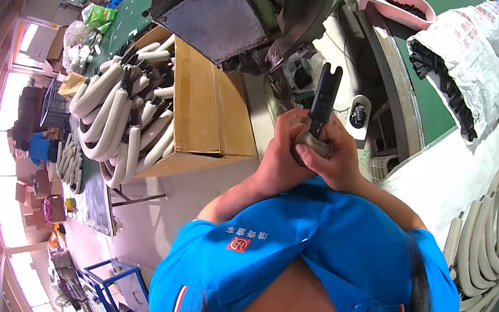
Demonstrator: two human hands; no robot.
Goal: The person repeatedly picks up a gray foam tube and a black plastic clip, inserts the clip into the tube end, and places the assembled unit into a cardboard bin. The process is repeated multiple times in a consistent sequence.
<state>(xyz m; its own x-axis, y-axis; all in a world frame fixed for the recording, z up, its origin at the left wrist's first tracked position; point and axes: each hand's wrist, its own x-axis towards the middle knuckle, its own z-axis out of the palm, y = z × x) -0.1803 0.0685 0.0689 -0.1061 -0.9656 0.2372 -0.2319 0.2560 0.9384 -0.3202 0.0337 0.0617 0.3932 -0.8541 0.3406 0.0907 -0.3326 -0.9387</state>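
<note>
Both of my hands are raised together in front of my chest. My left hand [283,147] and my right hand [339,160] are closed around a curved grey tube [313,144], mostly hidden by the fingers. From it a black forked fitting [325,96] sticks up, its two prongs pointing away from me. My right thumb lies across the front of the tube. Just beyond the hands stands a dark metal machine [219,17] with a flat grey plate on it.
An open cardboard box [212,104] at left overflows with curved grey foam-covered tubes [109,114]. More grey tubes [484,242] lie on the right-hand table, beside a white sack [467,60] of black parts. A pink scoop [400,5] and white container [358,118] hold small black pieces.
</note>
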